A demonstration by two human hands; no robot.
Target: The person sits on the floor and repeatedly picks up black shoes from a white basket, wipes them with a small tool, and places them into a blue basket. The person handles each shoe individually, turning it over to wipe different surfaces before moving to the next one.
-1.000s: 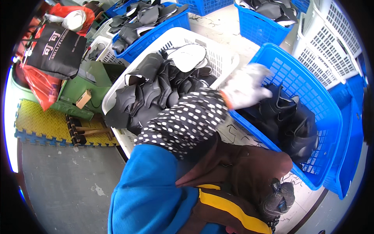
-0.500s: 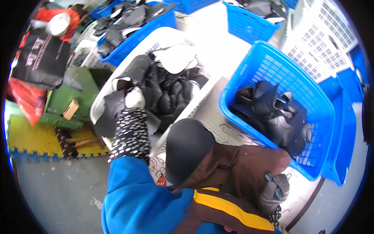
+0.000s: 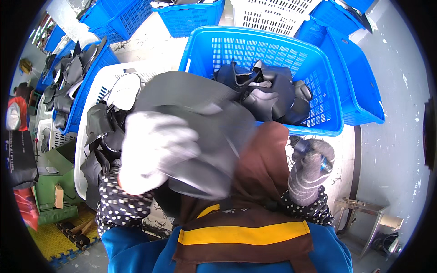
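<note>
My left hand (image 3: 154, 152), in a white glove, is closed on a large black leather piece (image 3: 205, 136) that looks like a boot upper. The piece is smeared by motion and hangs over my lap, between the white basket (image 3: 119, 68) and the blue basket (image 3: 330, 98). My right hand (image 3: 312, 170), in a grey glove, rests at my right thigh, its fingers wrapped round a small dark-and-blue tool (image 3: 301, 144). The kind of tool cannot be made out. Several black leather pieces (image 3: 102, 120) and a white-lined one (image 3: 125, 91) lie in the white basket.
More black leather pieces (image 3: 273, 93) lie in the blue basket. Further blue crates (image 3: 191, 20) and a white crate (image 3: 268, 18) stand behind. On the left is a green metal machine (image 3: 54, 186); at the lower right, a metal-framed stand (image 3: 371, 223). A brown apron (image 3: 264, 159) covers my lap.
My left hand has come out of the white basket, bringing a black leather piece over my lap. The view has turned to the right. My right hand still grips the small tool.
</note>
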